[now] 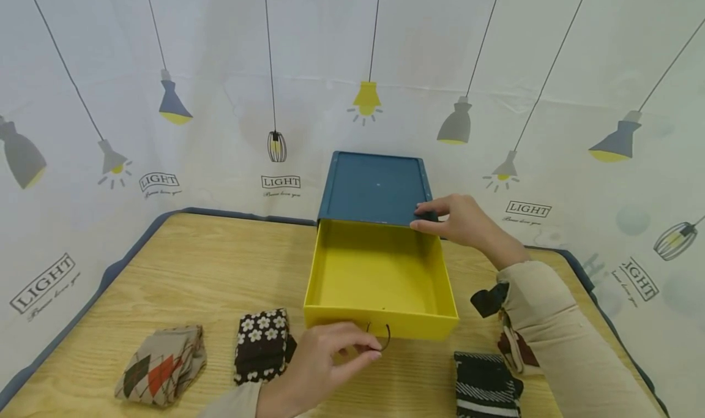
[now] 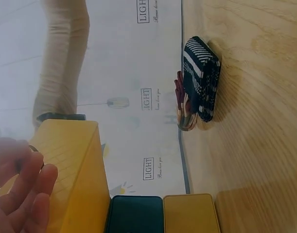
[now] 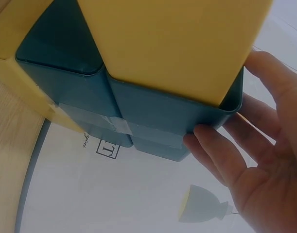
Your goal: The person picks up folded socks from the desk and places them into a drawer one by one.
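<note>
Head view: opening the yellow drawer (image 1: 380,265) looks largely done, its blue casing (image 1: 374,188) behind; argyle socks (image 1: 162,366) and floral socks (image 1: 261,329) lie outside, left of the drawer, striped socks (image 1: 481,381) front-right. My left hand (image 1: 325,357) narrowly pinches its loop handle (image 1: 388,338); my right hand (image 1: 465,222) grips the casing's corner, fingers partly bent.

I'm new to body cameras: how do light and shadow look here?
Head: even light, the yellow drawer shaded at its back; left wrist: soft shadow beside the striped sock; right wrist: no harsh glare on the blue casing.
</note>
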Demonstrator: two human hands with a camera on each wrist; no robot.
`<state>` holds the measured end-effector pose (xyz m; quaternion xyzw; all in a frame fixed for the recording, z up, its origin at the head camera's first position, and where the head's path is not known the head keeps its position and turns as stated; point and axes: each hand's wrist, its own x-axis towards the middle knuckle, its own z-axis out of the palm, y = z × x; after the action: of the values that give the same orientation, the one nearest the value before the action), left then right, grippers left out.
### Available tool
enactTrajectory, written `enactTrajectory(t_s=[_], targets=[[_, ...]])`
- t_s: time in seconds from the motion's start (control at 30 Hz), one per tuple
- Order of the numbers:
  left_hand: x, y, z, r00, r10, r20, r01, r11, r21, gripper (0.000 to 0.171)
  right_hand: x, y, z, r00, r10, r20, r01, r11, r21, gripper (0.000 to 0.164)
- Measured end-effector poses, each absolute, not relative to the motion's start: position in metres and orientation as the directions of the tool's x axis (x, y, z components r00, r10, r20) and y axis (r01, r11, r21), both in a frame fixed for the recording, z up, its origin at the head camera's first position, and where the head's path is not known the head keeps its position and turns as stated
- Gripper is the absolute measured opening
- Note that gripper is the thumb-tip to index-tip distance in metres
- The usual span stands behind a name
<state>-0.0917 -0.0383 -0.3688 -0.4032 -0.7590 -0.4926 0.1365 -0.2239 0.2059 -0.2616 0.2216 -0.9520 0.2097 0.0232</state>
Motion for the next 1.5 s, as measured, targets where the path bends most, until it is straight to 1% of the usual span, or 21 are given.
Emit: enactTrajectory(t_s=[0.13,0.4,0.67,0.83,0.97,1.07,1.1,1.27,1.37,1.5], targets=[[-0.090,-0.040,-0.372,-0.630,0.482,0.609,0.750,0.172,0.639,0.009,-0.224,0.206,-0.261,-0.898,-0.417,0.136,-0.436,0.810,-0.393,0.037],[-0.089,-0.042,-0.374,-0.616,0.469,0.633,0.770,0.191,0.609,0.008,-0.223,0.206,-0.261,-0.899,-0.417,0.134,-0.433,0.805,-0.406,0.038],[-0.088,-0.049,-0.364,-0.629,0.499,0.596,0.755,0.207,0.623,0.015,-0.224,0.206,-0.261,-0.903,-0.409,0.131,-0.425,0.807,-0.410,0.037],[-0.087,-0.063,-0.355,-0.640,0.557,0.530,0.721,0.196,0.665,0.019,-0.224,0.206,-0.261,-0.903,-0.409,0.132,-0.425,0.807,-0.409,0.037],[-0.088,-0.078,-0.352,-0.595,0.598,0.537,0.756,0.191,0.625,0.019,-0.223,0.207,-0.261,-0.903,-0.409,0.128,-0.424,0.808,-0.408,0.038],[-0.091,-0.092,-0.352,-0.560,0.595,0.577,0.795,0.189,0.576,0.018,-0.224,0.207,-0.261,-0.905,-0.406,0.125,-0.420,0.808,-0.413,0.037],[-0.092,-0.096,-0.352,-0.557,0.590,0.585,0.799,0.188,0.571,0.017,-0.224,0.207,-0.261,-0.905,-0.407,0.124,-0.420,0.808,-0.413,0.037],[-0.100,-0.124,-0.355,-0.574,0.553,0.604,0.791,0.185,0.583,0.018,-0.225,0.208,-0.261,-0.902,-0.413,0.128,-0.427,0.802,-0.418,0.036],[-0.107,-0.143,-0.358,-0.595,0.521,0.612,0.787,0.221,0.576,0.020,-0.225,0.208,-0.262,-0.901,-0.416,0.125,-0.427,0.800,-0.420,0.036],[-0.114,-0.168,-0.362,-0.665,0.442,0.602,0.745,0.328,0.581,0.025,-0.225,0.209,-0.262,-0.903,-0.413,0.122,-0.424,0.802,-0.420,0.036]])
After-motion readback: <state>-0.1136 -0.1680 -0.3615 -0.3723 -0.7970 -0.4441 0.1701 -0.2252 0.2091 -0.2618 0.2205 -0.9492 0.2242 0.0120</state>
